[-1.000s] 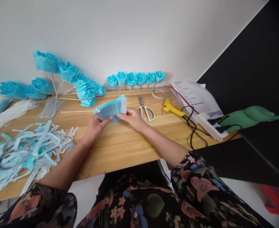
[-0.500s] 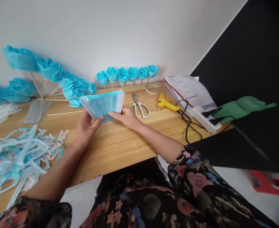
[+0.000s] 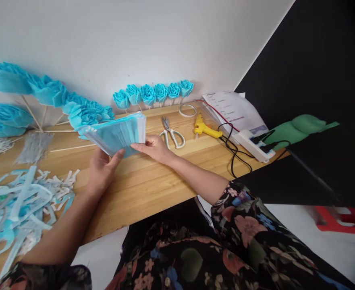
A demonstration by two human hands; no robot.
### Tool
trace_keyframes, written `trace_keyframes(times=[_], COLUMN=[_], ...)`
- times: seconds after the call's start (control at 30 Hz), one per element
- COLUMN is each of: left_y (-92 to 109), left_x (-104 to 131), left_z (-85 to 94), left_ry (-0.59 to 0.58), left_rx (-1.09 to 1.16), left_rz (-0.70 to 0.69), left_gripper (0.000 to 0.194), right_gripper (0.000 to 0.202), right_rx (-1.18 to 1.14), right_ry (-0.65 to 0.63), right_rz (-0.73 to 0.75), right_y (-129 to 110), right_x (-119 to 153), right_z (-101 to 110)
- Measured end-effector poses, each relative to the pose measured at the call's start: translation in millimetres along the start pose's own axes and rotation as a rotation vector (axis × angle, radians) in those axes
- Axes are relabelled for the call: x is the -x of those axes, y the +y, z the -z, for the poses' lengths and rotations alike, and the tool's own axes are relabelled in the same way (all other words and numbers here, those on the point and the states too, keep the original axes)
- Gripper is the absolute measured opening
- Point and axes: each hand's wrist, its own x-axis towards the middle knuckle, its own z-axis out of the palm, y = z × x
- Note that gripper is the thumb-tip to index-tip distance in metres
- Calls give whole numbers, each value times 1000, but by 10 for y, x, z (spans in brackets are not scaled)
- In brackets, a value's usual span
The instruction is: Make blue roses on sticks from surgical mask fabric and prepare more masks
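Note:
A stack of blue disposable face masks with whitish ends is held up over the table. My left hand grips its lower left part, thumb in front and fingers hidden behind. On the lower right end, my right hand pinches the stack, its thumb lying across the front. Just to the right of that hand lie scissors with white handles, blades pointing to the wall. Left of my left forearm spreads a pile of blue and white cut strips.
Blue fabric flowers on sticks line the wall, with larger ones at left. Thin strips lie below those. Rightward are a tape roll, a yellow glue gun, papers and a power strip with black cords.
The stack has shifted slightly left in view and its left end tilts lower and fans a little. Both hands keep their hold. The whole scene has shifted left as the camera turned.

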Motion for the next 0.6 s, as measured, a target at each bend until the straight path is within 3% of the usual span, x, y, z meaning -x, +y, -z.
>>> trace_keyframes(times=[0.13, 0.37, 0.6], left_y=[2, 48, 68], left_x=[8, -6, 15], left_z=[14, -9, 21], left_ry=[-21, -3, 41], left_rx=[-43, 38, -135], left_rz=[40, -29, 36], left_gripper=[42, 44, 42], right_gripper=[39, 40, 36], right_rx=[-10, -72, -119], right_ry=[-54, 28, -57], right_rz=[-25, 34, -22], right_y=[47, 24, 58], right_x=[-16, -5, -38], right_z=[3, -5, -16])
